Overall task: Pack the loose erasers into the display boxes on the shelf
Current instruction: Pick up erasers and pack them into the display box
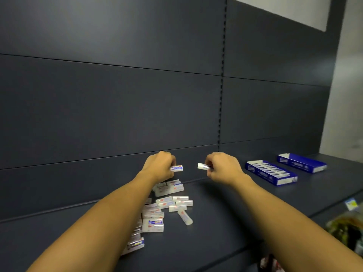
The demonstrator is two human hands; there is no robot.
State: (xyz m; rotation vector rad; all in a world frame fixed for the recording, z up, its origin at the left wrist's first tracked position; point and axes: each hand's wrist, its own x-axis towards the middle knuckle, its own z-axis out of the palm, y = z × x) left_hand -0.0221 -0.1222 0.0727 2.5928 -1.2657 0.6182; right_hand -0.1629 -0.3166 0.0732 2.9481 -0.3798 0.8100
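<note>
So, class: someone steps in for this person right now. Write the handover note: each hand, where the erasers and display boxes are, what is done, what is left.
Left hand: holds one eraser above the pile.
Right hand: holds another eraser, also in the air.
Loose erasers: scattered on the shelf below the left arm.
Display boxes: to the right on the same shelf; the nearer box looks full of a row of erasers, the farther box looks empty.
Left: box the two held erasers, then the pile, likely into the farther box.
</note>
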